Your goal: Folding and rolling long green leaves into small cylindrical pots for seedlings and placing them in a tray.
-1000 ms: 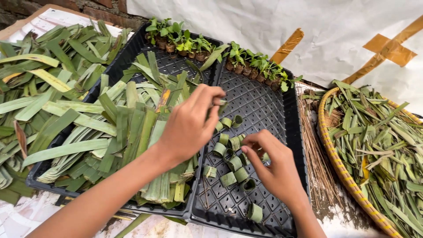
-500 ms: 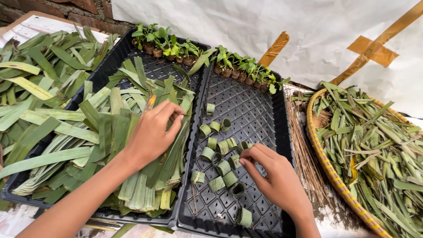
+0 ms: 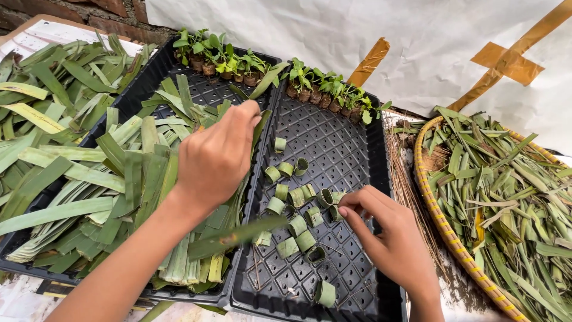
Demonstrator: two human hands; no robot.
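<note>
My left hand [image 3: 214,158] hovers over a pile of cut green leaf strips [image 3: 131,179] in the left black tray [image 3: 128,101]. Its fingers are closed, and a long leaf strip [image 3: 238,234] trails blurred below the wrist. My right hand [image 3: 390,238] rests in the right black tray [image 3: 351,149], fingertips pinched on a rolled leaf ring [image 3: 335,206]. Several more rolled leaf rings [image 3: 292,206] stand loosely grouped in the middle of that tray, and one ring [image 3: 325,293] lies near the front edge.
Small seedlings in plugs [image 3: 238,62] line the back of both trays. A round woven basket [image 3: 444,235] full of narrow leaves stands at the right, with a bundle of thin sticks [image 3: 405,179] beside it. Loose long leaves [image 3: 42,101] lie far left. A white sheet [image 3: 357,30] hangs behind.
My left hand moved from the rings in the right tray to the leaf pile and closed on a strip. My right hand stayed among the rings, shifting slightly.
</note>
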